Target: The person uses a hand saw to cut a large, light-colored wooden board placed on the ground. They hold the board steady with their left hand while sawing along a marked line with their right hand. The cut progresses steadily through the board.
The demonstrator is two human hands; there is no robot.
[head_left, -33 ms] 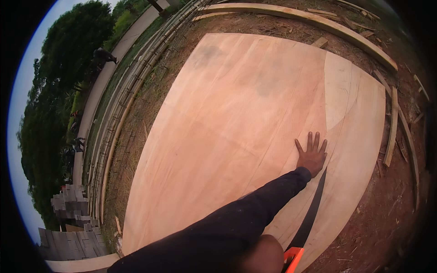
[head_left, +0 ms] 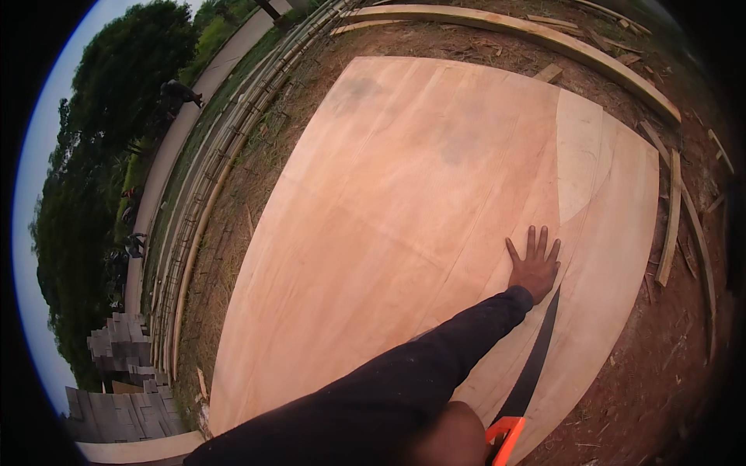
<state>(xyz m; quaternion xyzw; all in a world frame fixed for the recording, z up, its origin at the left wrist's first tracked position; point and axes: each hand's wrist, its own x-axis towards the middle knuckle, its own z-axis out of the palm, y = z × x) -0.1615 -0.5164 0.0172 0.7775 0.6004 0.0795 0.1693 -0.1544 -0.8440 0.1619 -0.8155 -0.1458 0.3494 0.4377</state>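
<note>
My left hand [head_left: 533,266] lies flat on a large plywood sheet [head_left: 373,217], palm down with its fingers spread. Its dark-sleeved arm reaches across from the lower left. Just below that hand is the tip of a handsaw [head_left: 535,361], whose dark blade runs down along the right part of the sheet. The saw's orange handle [head_left: 507,436] shows at the lower edge, partly cut off. My right hand is out of the picture. Beside the handle is a blurred rounded form [head_left: 454,436], seemingly my knee.
Long timbers [head_left: 528,31] lie beyond the sheet, and more wood strips [head_left: 670,217] are on the reddish soil at the right. Tied metal bars [head_left: 206,202] run along the left. Grey blocks [head_left: 128,415] are stacked at the lower left. People [head_left: 180,95] are far off by a path.
The saw's handle has shifted slightly upward along the sheet. My left hand stays in the same spot on the plywood.
</note>
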